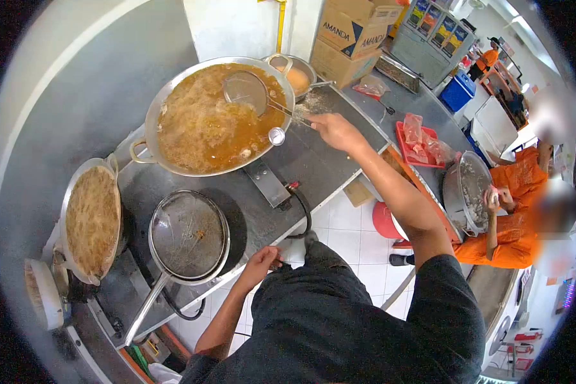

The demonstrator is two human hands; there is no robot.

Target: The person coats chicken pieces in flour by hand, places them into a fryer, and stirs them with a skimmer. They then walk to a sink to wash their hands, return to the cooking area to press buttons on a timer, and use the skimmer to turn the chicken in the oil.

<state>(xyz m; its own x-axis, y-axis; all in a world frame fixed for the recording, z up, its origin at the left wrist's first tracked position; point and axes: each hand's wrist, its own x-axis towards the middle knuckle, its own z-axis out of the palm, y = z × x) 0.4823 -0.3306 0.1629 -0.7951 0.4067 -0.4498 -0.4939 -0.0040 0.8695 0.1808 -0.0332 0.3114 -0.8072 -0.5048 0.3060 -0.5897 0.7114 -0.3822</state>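
Note:
My right hand (339,132) is closed round the handle of a round wire skimmer (246,91). The skimmer's mesh lies in the bubbling brown oil of a large two-handled wok (150,121), toward its upper right. Near the wok's lower right rim shows a small shiny round metal thing (276,136). My left hand (261,264) is low beside my waist at the counter's front edge, its fingers curled; what they hold, if anything, is hidden. Left of it, a long-handled strainer (190,235) rests on a round pan.
A second wok (90,221) of foaming oil stands at left, a pot (41,294) below it. Behind the large wok is a bowl (299,78); cardboard boxes (348,38) stand beyond. At right, people in orange handle food over a metal basin (454,192), near a red tray (422,142).

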